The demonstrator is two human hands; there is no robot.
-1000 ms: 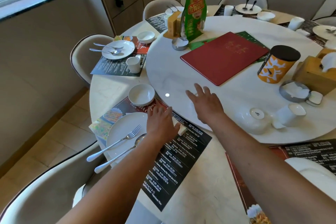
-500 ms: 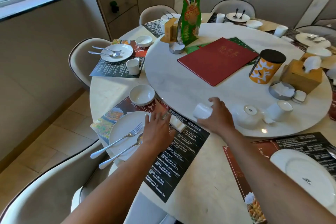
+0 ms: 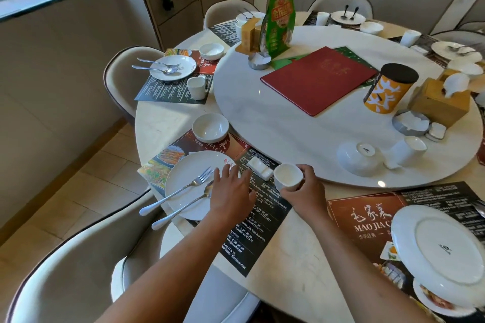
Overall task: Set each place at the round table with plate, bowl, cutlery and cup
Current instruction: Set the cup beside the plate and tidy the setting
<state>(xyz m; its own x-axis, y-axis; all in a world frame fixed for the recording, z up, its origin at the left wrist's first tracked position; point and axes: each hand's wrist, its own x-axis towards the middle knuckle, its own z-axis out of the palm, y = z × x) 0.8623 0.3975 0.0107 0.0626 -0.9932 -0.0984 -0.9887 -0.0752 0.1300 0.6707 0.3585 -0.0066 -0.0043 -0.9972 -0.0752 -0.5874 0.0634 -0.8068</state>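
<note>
The cup is sitting in the right hand, tipped so its open mouth is facing up and to the left; the fingers are wrapping round its side and pinching it; it is hanging just above the dark place mat, near the edge of the big turning disc in the middle of the table. The left hand is lying flat w/ fingers spread, holding nothing, and resting on the right rim of the plate; a fork and a spoon are lying across that plate, handles sticking out over the table edge twd the chair. A small white packet is lying on the mat just beside the cup; a bowl is sitting at the mat's far corner. On the disc an upside-down bowl and another cup are waiting, well apart from the hands. To the right, a second plate is lying bottom-up on another mat.
</note>
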